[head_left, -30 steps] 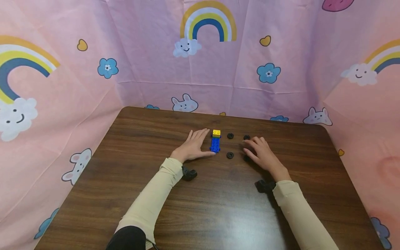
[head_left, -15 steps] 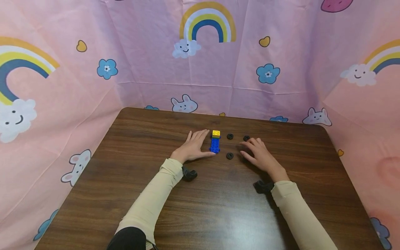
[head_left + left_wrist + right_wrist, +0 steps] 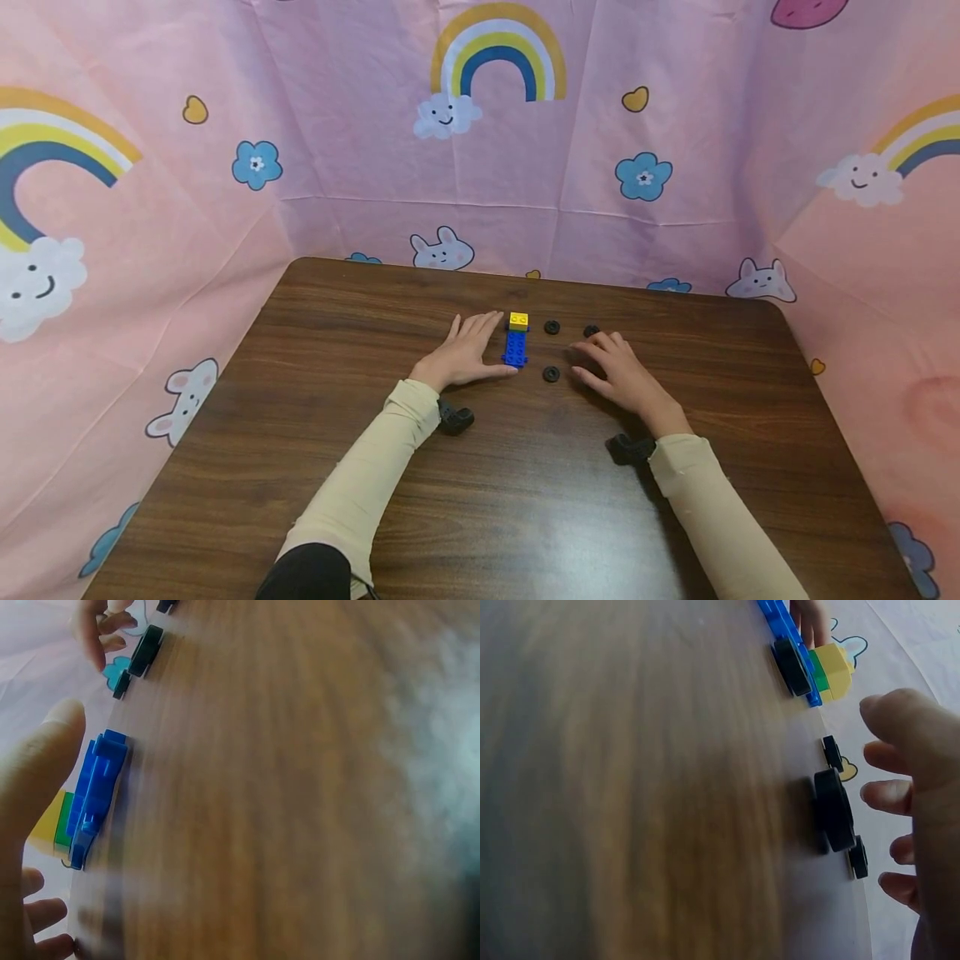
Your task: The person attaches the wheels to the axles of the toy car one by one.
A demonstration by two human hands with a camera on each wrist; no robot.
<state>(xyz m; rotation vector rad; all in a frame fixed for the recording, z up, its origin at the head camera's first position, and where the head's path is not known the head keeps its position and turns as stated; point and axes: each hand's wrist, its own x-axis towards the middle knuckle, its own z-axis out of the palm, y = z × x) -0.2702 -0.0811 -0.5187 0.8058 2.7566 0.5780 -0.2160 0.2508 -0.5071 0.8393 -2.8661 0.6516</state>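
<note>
A blue toy-brick car base (image 3: 516,348) lies lengthwise on the table, a yellow brick (image 3: 518,321) with a green brick (image 3: 64,821) beneath it stacked on its far end. My left hand (image 3: 465,350) rests spread along its left side, thumb tip right at the near end and fingers reaching past the far end. Several small black wheels lie to its right, among them a near one (image 3: 551,374), a far one (image 3: 552,327) and a right one (image 3: 592,331). My right hand (image 3: 622,375) hovers over a further wheel (image 3: 834,810), fingers loosely bent, holding nothing.
The brown wooden table (image 3: 480,517) ends at a far edge behind the bricks, against a pink printed cloth (image 3: 360,117). A black wrist camera (image 3: 454,418) hangs at the left cuff and another wrist camera (image 3: 630,450) at the right cuff.
My right hand has shifted a little left, towards the bricks, and now hides the near right wheel in the head view. The left hand, the bricks and the other wheels keep their places.
</note>
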